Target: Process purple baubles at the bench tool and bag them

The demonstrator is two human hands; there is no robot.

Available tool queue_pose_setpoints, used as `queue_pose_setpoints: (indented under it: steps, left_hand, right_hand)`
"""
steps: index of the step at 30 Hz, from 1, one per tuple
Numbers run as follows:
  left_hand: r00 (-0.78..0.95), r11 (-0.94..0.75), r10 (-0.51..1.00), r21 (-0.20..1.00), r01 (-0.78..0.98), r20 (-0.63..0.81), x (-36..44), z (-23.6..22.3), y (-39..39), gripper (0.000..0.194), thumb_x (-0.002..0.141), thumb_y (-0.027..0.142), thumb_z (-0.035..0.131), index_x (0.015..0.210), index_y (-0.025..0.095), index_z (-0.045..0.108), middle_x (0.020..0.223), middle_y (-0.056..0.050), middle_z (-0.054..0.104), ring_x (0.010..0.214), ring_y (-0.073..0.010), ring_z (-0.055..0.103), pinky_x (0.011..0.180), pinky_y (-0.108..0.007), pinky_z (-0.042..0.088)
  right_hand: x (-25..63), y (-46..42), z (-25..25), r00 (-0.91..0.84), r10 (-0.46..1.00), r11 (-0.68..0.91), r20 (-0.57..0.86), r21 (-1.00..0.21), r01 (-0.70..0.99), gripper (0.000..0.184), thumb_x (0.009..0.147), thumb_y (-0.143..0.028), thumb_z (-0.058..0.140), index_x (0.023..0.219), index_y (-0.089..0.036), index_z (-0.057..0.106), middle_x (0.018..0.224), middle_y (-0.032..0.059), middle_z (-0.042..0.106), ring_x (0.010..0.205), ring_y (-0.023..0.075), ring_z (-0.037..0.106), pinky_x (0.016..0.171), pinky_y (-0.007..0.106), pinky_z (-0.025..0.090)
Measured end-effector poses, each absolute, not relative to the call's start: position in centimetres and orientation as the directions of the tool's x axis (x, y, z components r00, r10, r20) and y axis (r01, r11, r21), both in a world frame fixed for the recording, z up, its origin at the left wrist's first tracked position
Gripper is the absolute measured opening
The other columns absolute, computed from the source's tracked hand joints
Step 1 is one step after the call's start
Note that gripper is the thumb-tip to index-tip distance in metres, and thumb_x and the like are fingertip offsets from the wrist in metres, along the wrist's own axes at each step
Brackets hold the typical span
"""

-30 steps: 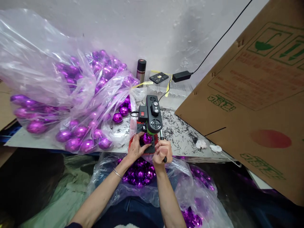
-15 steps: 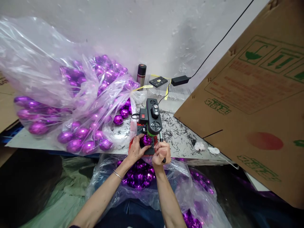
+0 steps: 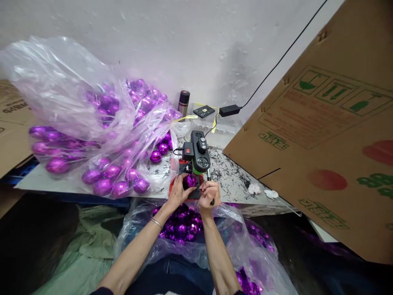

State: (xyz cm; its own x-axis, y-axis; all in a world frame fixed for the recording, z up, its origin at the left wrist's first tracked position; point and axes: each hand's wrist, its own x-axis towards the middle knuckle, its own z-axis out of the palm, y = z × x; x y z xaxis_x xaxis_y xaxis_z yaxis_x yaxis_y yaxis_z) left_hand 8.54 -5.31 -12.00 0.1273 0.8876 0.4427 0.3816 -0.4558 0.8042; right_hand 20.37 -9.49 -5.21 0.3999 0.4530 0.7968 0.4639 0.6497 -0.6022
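Observation:
A shiny purple faceted ball (image 3: pixel 191 180) sits under the head of a small black bench drill press (image 3: pixel 200 152). My left hand (image 3: pixel 179 190) grips the ball from the left, thumb and fingers curved around it. My right hand (image 3: pixel 210 194) is closed around the press's lever handle (image 3: pixel 212 202), whose black end shows below the fist. A red and black base (image 3: pixel 172 185) lies beneath the ball. Where the ball meets the tool is hidden by the press head.
A clear plastic bag (image 3: pixel 92 135) of purple balls covers the table's left; another bag (image 3: pixel 245 241) lies on my lap. Black shavings (image 3: pixel 229 168) litter the tabletop. A large cardboard box (image 3: pixel 322 135) leans at right. A spray can (image 3: pixel 183 103) and black adapter (image 3: pixel 229 110) stand behind.
The camera view has turned slightly, shifting the surroundings. My left hand stays on the ball and my right on the lever, with little visible movement.

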Motion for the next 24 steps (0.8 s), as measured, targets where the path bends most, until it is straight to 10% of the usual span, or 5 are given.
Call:
queue_pose_setpoints:
  steps: [10,19,24]
  left_hand:
    - [0.108,-0.458,0.884,0.794,0.400,0.456,9.3,-11.7,-5.4,0.061,0.090,0.026,0.084,0.143,0.022,0.053,0.134,-0.013,0.072,0.129,-0.0324,0.072,0.111,-0.052,0.059]
    - [0.350,-0.753,0.630,0.434,0.495,0.693,5.4,-12.3,-14.9,0.065,0.099,0.050,0.074,0.153,0.021,0.052,0.156,-0.023,0.057,0.145,-0.0381,0.060,0.115,-0.060,0.055]
    - [0.098,-0.535,0.737,0.488,0.690,0.669,1.4,-7.3,-7.0,0.038,0.110,0.023,0.049,0.147,0.020,0.057,0.143,-0.018,0.069,0.135,-0.0303,0.066,0.114,-0.050,0.054]
  right_hand:
    - [20.1,-9.6,2.7,0.497,0.550,0.536,0.671,-0.740,0.406,0.048,0.112,-0.041,0.046,0.067,-0.025,0.047,0.064,-0.0045,0.052,0.056,0.0115,0.047,0.058,0.029,0.042]
    - [20.4,-10.4,1.9,0.476,0.565,0.538,0.673,-0.739,0.406,0.050,0.110,-0.045,0.052,0.065,-0.023,0.052,0.064,-0.0031,0.055,0.058,0.0119,0.049,0.060,0.029,0.041]
    - [20.2,-10.3,1.0,0.496,0.543,0.539,0.678,-0.734,0.413,0.050,0.110,-0.045,0.051,0.064,-0.023,0.051,0.063,-0.0036,0.053,0.058,0.0124,0.049,0.060,0.030,0.041]
